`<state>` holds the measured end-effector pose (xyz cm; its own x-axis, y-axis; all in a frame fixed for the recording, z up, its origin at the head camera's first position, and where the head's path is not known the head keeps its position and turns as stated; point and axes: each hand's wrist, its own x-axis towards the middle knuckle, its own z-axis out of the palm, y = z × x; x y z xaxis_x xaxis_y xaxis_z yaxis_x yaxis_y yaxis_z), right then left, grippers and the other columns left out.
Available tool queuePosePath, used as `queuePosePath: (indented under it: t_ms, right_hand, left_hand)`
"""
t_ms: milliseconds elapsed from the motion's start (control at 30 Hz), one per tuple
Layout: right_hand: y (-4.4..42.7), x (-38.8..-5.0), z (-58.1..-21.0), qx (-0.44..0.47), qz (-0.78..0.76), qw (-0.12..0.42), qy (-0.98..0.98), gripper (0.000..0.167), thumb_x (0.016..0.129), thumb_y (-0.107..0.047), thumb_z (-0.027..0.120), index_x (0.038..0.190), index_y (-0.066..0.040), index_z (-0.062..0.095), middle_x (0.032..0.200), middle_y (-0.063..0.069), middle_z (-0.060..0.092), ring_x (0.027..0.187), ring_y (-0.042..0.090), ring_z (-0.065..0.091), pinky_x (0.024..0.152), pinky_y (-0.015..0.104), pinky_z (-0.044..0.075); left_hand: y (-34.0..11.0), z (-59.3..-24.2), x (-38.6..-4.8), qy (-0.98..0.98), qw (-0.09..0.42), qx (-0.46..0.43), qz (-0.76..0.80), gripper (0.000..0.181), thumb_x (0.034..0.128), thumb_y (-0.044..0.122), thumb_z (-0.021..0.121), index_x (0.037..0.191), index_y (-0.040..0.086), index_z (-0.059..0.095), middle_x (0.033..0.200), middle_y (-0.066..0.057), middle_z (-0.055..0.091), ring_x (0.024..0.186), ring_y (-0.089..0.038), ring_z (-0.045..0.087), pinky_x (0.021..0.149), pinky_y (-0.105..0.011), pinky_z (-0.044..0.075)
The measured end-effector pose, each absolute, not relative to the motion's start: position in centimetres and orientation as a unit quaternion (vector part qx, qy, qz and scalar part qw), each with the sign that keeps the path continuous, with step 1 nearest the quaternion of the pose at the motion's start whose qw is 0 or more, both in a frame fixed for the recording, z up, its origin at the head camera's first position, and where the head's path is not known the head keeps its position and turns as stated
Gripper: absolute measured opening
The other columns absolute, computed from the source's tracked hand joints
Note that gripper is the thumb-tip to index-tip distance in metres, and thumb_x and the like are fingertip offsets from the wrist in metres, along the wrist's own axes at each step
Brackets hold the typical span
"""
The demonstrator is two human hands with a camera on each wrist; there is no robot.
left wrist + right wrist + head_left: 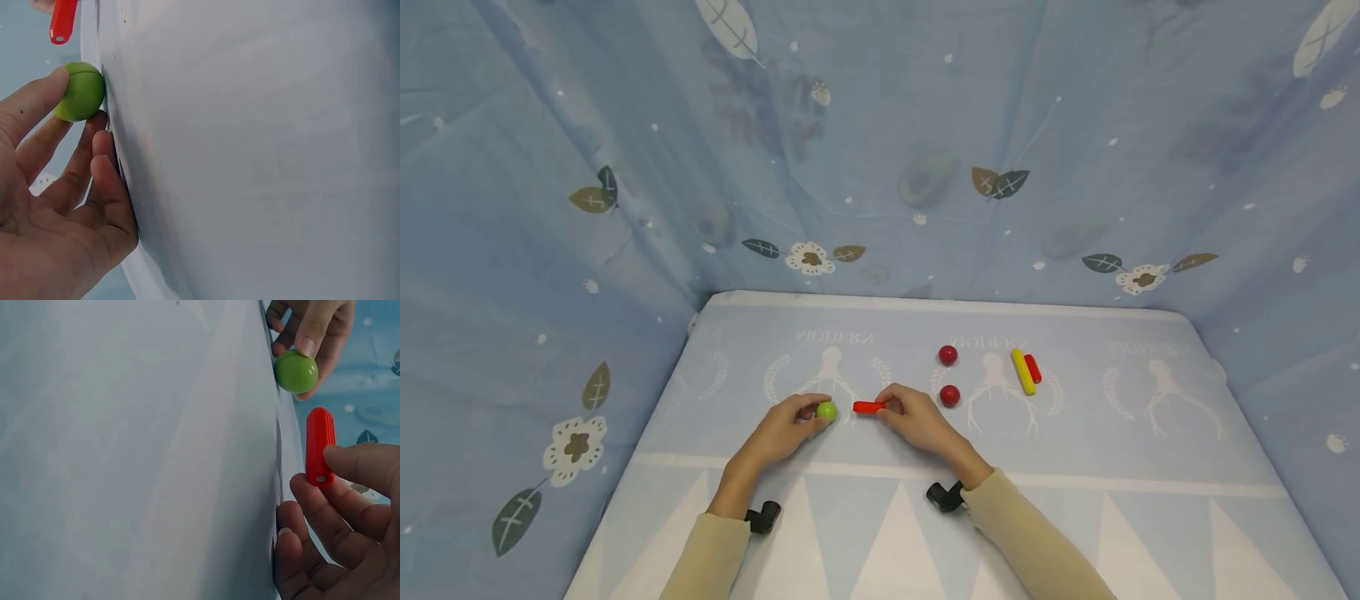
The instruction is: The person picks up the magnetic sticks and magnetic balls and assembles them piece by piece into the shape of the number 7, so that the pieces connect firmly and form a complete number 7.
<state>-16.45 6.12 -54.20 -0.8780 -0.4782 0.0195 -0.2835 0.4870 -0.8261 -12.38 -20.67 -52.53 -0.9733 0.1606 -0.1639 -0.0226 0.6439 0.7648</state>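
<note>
Over the desk, the right hand pinches a red stick pointing long-ways left at the green ball, near but not touching, that the left hand pinches.

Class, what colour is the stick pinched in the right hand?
Red; the pinched stick shows best in the right wrist view.

Backdrop: blue fabric with loose folds, printed with leaves and white flowers, at rear and both sides.
Surface: pale blue-grey cover; white triangles near, inverted "MODERN" lettering far.
Light: diffuse, faint shadows.
</note>
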Motion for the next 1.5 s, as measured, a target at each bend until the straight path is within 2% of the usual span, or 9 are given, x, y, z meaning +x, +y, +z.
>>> queuePosePath:
  t_ms: [267, 467, 733, 967, 1500]
  right_hand:
    - [5.2, -16.6, -54.2, -0.225, -0.436, 0.116, 0.864, 0.012, 0.094, -0.015, 0.07, 0.106, -0.016, 0.069, 0.085, -0.007, 0.062, 0.064, 0.01, 0.05, 0.061, 0.027, 0.042]
    - [4.6, -16.4, -53.8, -0.237, -0.429, 0.118, 0.864, 0.014, 0.094, -0.016, 0.07, 0.108, -0.013, 0.069, 0.087, -0.005, 0.063, 0.064, 0.011, 0.048, 0.06, 0.027, 0.042]
    - [4.1, -16.4, -53.9, -0.231, -0.42, 0.123, 0.869, 0.012, 0.094, -0.016, 0.07, 0.106, -0.015, 0.069, 0.089, -0.007, 0.064, 0.063, 0.009, 0.049, 0.06, 0.027, 0.042]
    - [3.7, -16.4, -53.8, -0.235, -0.425, 0.123, 0.866, 0.012, 0.093, -0.015, 0.07, 0.105, -0.013, 0.071, 0.092, -0.005, 0.066, 0.069, 0.01, 0.051, 0.066, 0.028, 0.044]
    - [3.6, -16.3, -53.8, -0.228, -0.428, 0.132, 0.864, 0.013, 0.094, -0.016, 0.07, 0.107, -0.014, 0.07, 0.092, -0.006, 0.066, 0.069, 0.011, 0.051, 0.065, 0.028, 0.044]
  left_hand:
    - [-20.7, -52.3, -12.5, 0.9, 0.116, 0.041, 0.418, 0.039, 0.0929, 0.02, 0.074, 0.131, 0.019, 0.067, 0.107, -0.001, 0.063, 0.096, -0.018, 0.056, 0.083, -0.04, 0.046]
    - [-20.7, -52.4, -12.6, 0.898, 0.12, 0.046, 0.421, 0.039, 0.0929, 0.021, 0.074, 0.132, 0.019, 0.067, 0.108, 0.0, 0.063, 0.096, -0.018, 0.055, 0.083, -0.04, 0.045]
    - [-20.8, -52.6, -12.7, 0.898, 0.122, 0.045, 0.42, 0.038, 0.0939, 0.023, 0.073, 0.131, 0.019, 0.067, 0.108, -0.001, 0.062, 0.096, -0.018, 0.056, 0.082, -0.041, 0.046]
    - [-20.7, -52.5, -12.6, 0.9, 0.117, 0.048, 0.417, 0.039, 0.0933, 0.02, 0.073, 0.132, 0.019, 0.067, 0.107, -0.002, 0.063, 0.094, -0.018, 0.056, 0.082, -0.04, 0.047]
    - [-20.8, -52.5, -12.7, 0.898, 0.122, 0.043, 0.42, 0.039, 0.0934, 0.024, 0.073, 0.132, 0.021, 0.067, 0.11, -0.002, 0.063, 0.095, -0.018, 0.055, 0.082, -0.04, 0.046]
